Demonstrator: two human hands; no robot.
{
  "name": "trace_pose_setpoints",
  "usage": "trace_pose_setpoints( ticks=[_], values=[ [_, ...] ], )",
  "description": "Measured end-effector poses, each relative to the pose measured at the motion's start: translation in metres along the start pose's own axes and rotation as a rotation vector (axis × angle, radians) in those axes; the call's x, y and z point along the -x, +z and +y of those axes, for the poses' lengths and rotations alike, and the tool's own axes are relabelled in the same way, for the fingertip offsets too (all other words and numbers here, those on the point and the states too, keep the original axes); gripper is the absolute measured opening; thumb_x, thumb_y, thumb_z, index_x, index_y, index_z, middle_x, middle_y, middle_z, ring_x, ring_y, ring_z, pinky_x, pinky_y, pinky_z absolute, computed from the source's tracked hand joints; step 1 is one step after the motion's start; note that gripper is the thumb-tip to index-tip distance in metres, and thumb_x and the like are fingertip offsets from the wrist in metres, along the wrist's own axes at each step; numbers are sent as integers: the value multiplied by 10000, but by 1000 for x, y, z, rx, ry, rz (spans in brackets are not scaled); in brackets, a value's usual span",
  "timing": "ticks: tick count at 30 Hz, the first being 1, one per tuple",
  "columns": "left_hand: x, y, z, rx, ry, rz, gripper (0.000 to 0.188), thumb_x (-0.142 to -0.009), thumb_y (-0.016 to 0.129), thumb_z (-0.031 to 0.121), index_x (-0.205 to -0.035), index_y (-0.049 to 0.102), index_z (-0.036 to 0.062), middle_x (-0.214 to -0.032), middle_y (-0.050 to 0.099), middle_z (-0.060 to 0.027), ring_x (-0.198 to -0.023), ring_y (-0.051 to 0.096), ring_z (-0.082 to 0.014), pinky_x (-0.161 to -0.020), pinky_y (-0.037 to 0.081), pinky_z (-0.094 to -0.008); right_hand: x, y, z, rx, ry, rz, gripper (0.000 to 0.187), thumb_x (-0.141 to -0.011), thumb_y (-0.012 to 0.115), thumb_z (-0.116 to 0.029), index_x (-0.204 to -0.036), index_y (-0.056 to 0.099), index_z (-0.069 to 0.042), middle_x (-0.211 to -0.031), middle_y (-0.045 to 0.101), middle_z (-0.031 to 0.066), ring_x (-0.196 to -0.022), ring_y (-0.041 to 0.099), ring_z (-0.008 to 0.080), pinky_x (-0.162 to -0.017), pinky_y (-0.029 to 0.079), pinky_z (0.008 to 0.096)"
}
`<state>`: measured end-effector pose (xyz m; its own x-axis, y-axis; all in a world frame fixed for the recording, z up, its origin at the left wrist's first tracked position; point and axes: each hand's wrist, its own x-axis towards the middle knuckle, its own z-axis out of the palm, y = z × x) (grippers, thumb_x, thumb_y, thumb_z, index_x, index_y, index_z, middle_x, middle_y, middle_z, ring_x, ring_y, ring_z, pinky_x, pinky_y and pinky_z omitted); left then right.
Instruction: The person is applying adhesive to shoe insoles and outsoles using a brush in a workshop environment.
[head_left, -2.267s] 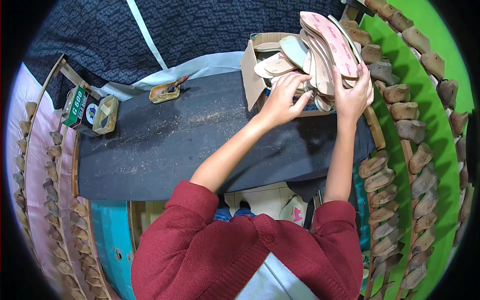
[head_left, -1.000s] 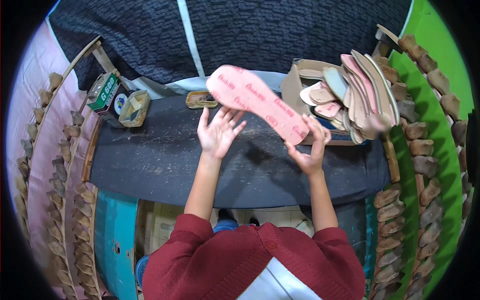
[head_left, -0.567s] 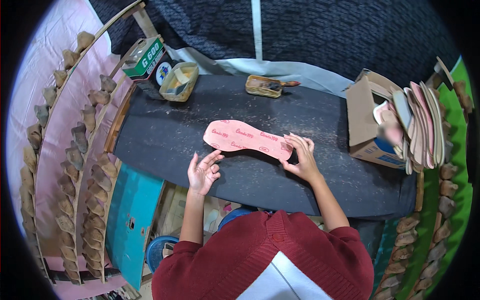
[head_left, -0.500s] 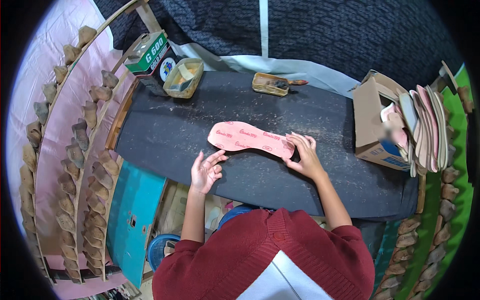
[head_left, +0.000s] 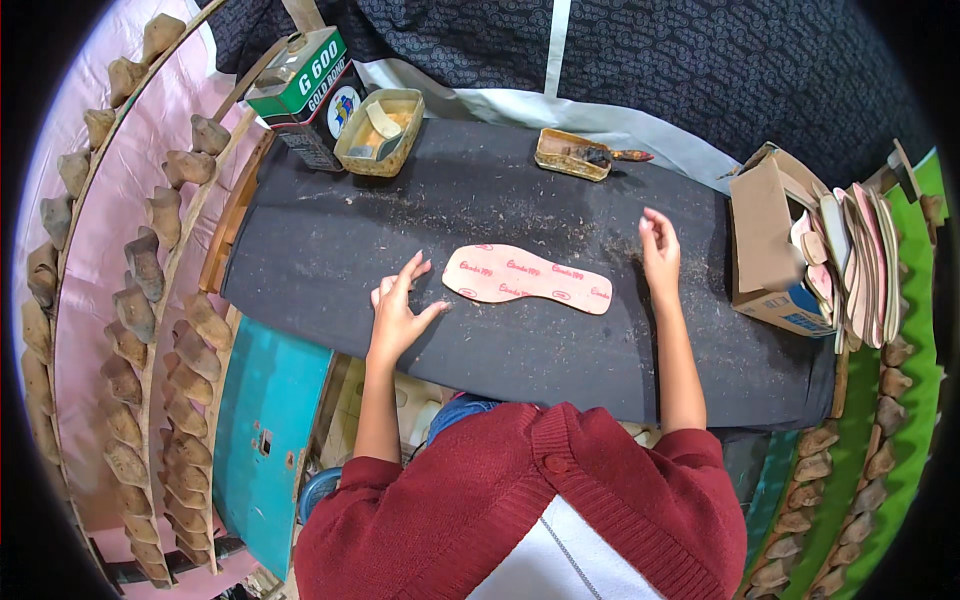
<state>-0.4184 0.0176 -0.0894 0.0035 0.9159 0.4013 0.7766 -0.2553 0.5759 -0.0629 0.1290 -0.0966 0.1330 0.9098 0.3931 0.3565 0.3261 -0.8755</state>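
Note:
A pink shoe insole (head_left: 527,278) with red print lies flat on the dark cloth-covered table (head_left: 480,365), its wider end to the left. Just off that left end is my left hand (head_left: 400,312), fingers and thumb spread and nothing in its grasp. My right hand (head_left: 661,258) hovers over the table to the right of the insole, apart from it. Its fingers are loosely stretched, and I see nothing held in them.
At the back left stand a green-and-black can (head_left: 308,100) and a yellowish tub (head_left: 378,140) with scraps. A small tray (head_left: 570,158) holding a brush sits at the back. On the right is a cardboard box (head_left: 755,235) beside stacked insoles (head_left: 868,265). Shoe-last racks flank both sides.
My right hand has let go of the insole and moved up and right. The insole now rests on the table. My left hand has turned over and spread its fingers.

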Motion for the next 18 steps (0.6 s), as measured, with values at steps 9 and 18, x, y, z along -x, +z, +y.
trace_pose_setpoints(
  ticks=[9,18],
  values=[
    [-1,9,1,7,-77,-64,777,-552,736,320,-1201,377,89,-980,590,-15,-899,467,-172,-798,244,-323,-95,21,13,-391,441,105,384,-756,580,-361,-989,479,-73,-651,415,-60,-516,379,14,-428,314,162],
    [-4,17,5,-7,-43,-45,708,-547,736,242,-1170,425,114,-942,597,23,-837,469,-150,-786,253,-312,-132,47,22,-263,266,101,227,-803,527,-305,-816,538,-79,-657,463,-49,-552,400,28,-469,341,189]
  ],
)
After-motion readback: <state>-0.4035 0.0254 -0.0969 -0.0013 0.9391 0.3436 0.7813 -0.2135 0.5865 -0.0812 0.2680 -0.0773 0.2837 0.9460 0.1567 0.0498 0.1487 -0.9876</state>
